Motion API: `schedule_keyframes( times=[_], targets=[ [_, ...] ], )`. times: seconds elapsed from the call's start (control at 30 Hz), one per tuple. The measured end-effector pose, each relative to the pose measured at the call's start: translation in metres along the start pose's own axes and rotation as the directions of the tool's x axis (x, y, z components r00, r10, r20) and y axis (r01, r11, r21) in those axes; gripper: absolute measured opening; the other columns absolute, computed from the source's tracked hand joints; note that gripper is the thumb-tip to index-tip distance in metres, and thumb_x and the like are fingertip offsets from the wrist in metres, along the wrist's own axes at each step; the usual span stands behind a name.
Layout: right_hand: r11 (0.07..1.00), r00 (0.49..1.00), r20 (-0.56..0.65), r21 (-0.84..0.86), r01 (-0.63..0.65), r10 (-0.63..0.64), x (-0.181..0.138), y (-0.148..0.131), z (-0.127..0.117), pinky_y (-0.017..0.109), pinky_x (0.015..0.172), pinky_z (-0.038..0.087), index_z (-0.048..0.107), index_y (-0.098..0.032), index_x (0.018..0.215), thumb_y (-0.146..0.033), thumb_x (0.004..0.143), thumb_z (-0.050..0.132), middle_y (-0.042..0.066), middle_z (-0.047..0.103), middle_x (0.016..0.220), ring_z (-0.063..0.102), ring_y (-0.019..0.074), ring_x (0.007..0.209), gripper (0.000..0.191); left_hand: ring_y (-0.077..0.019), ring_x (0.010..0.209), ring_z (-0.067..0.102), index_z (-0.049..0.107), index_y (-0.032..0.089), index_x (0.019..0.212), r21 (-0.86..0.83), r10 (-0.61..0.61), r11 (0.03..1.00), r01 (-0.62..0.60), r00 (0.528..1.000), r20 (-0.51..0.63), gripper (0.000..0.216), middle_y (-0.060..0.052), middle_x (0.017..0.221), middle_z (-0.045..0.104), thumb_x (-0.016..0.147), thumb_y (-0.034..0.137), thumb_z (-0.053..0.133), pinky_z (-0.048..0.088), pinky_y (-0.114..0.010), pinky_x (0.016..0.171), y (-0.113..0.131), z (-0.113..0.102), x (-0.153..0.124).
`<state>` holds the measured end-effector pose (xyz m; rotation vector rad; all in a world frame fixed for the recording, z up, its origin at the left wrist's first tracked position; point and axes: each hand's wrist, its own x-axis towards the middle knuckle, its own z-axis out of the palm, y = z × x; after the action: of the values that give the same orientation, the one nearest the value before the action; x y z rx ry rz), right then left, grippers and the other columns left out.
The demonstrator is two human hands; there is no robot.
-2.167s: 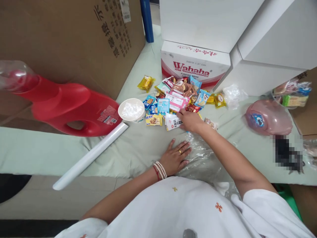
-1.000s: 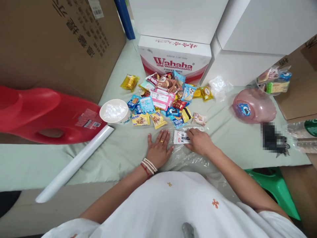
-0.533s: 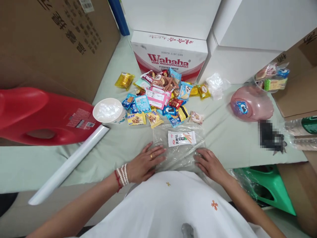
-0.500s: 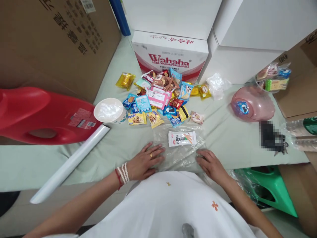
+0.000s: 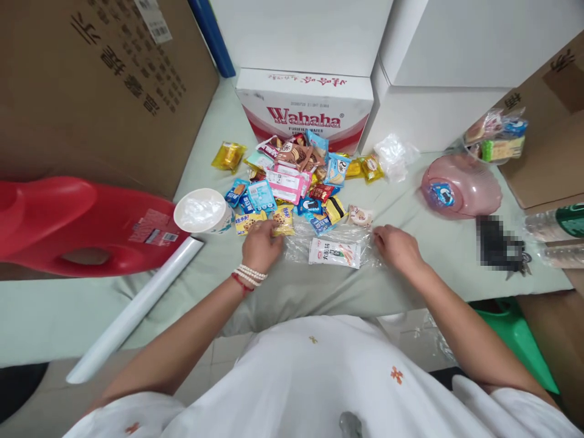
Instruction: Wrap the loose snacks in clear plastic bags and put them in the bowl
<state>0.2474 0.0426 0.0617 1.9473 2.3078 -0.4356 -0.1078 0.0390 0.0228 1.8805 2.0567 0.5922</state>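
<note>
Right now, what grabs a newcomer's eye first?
A large red plastic jug sits at the left edge. At centre, a multicoloured heap of wrapped snacks lies before a white-and-red cardboard carton. Nearer, a white rectangular packet lies amid clear plastic film, between left hand and right hand.

Packet (image 5: 334,252) lies on film (image 5: 297,247), film on desk (image 5: 292,298). Left hand (image 5: 262,248) at film's left end, right hand (image 5: 399,248) at its right. Snack pile (image 5: 289,185) just far of film, Wahaha box (image 5: 305,114) behind pile. Cup (image 5: 219,224) left of pile, jug (image 5: 123,222) left of cup, tube (image 5: 137,307) on jug's near side, carton (image 5: 95,115) behind jug. Plastic wad (image 5: 393,157) right of pile, bowl (image 5: 477,185) farther right.
</note>
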Motion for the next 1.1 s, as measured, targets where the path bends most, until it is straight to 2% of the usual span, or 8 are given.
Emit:
schedule_keyframes(
  times=[0.13,0.27,0.43,0.77,0.87,0.97,1.03,1.1],
  targets=[
    [0.983,0.976,-0.139,-0.096,0.156,-0.169,0.022,-0.025,-0.012,0.038,0.090,0.047,0.067,-0.018,0.128,-0.035,0.106,0.040,0.017,0.068,0.122,0.054,0.0319,0.118,0.039,-0.0301,0.104,0.061,0.070,0.019,0.110,0.047,0.176,0.984,-0.170,0.939,-0.295,0.029,-0.012,0.103,0.070,0.092,0.021,0.047,0.047,-0.048,0.097,0.014,-0.010,-0.027],
    [0.935,0.935,-0.011,-0.024,0.354,-0.354,0.055,-0.050,-0.001,0.042,0.104,0.040,0.050,-0.013,0.151,-0.033,0.097,0.059,0.019,0.065,0.132,0.046,0.0332,0.130,0.058,-0.0256,0.110,0.063,0.064,0.028,0.136,0.009,0.589,0.805,-0.593,0.801,0.102,0.046,-0.008,0.137,0.069,0.097,0.017,0.043,0.047,-0.044,0.095,0.047,0.007,-0.053],
    [0.930,0.930,0.016,0.044,0.366,-0.367,0.064,-0.056,0.000,0.036,0.094,0.043,0.074,-0.018,0.119,-0.025,0.099,0.053,0.012,0.070,0.103,0.056,0.0277,0.107,0.030,-0.0262,0.108,0.067,0.059,0.023,0.145,0.080,0.515,0.811,-0.580,0.771,0.374,0.050,-0.005,0.153,0.059,0.099,0.017,0.043,0.050,-0.043,0.085,0.064,0.042,-0.057],
    [0.795,0.796,-0.008,0.021,0.606,-0.606,-0.010,-0.052,0.038,0.029,0.067,0.029,0.072,-0.017,0.110,-0.017,0.106,0.041,0.007,0.059,0.088,0.049,0.0199,0.081,0.030,-0.0236,0.111,0.072,0.074,0.021,0.122,-0.265,0.515,0.847,-0.461,0.836,0.190,0.040,-0.009,0.136,0.072,0.093,0.012,0.049,0.058,-0.041,0.094,0.041,0.051,-0.059],
    [0.737,0.737,-0.003,-0.013,0.676,-0.676,-0.013,-0.053,0.050,0.030,0.073,0.035,0.069,-0.018,0.111,-0.007,0.100,0.044,0.008,0.058,0.093,0.049,0.0229,0.090,0.030,-0.0214,0.096,0.075,0.078,0.022,0.090,-0.601,0.393,0.749,-0.279,0.917,0.064,0.026,-0.008,0.105,0.081,0.085,0.013,0.054,0.059,-0.036,0.087,0.019,0.043,-0.060],
    [0.724,0.725,-0.003,-0.027,0.689,-0.689,-0.018,-0.054,0.059,0.032,0.081,0.039,0.068,-0.018,0.112,-0.001,0.094,0.047,0.009,0.055,0.096,0.048,0.0246,0.096,0.033,-0.0173,0.067,0.067,0.067,0.021,0.072,-0.778,-0.037,0.628,-0.024,0.998,-0.060,0.023,-0.004,0.072,0.070,0.088,0.022,0.051,0.054,-0.031,0.066,0.007,0.029,-0.055],
    [0.729,0.729,-0.023,-0.016,0.684,-0.684,-0.022,-0.055,0.062,0.034,0.086,0.041,0.069,-0.018,0.109,0.000,0.092,0.048,0.010,0.054,0.097,0.046,0.0250,0.097,0.032,-0.0177,0.071,0.065,0.067,0.020,0.086,-0.740,-0.273,0.666,0.098,0.955,-0.120,0.022,-0.004,0.079,0.068,0.092,0.030,0.049,0.052,-0.031,0.066,0.009,0.022,-0.049],
    [0.739,0.739,-0.044,0.014,0.673,-0.672,-0.025,-0.055,0.063,0.035,0.086,0.041,0.069,-0.017,0.104,-0.002,0.094,0.049,0.010,0.053,0.095,0.046,0.0250,0.096,0.028,-0.0234,0.096,0.066,0.069,0.020,0.104,-0.549,-0.249,0.823,0.145,0.961,-0.120,0.027,-0.009,0.104,0.070,0.087,0.041,0.061,0.053,-0.035,0.079,0.018,0.016,-0.046]
  ],
)
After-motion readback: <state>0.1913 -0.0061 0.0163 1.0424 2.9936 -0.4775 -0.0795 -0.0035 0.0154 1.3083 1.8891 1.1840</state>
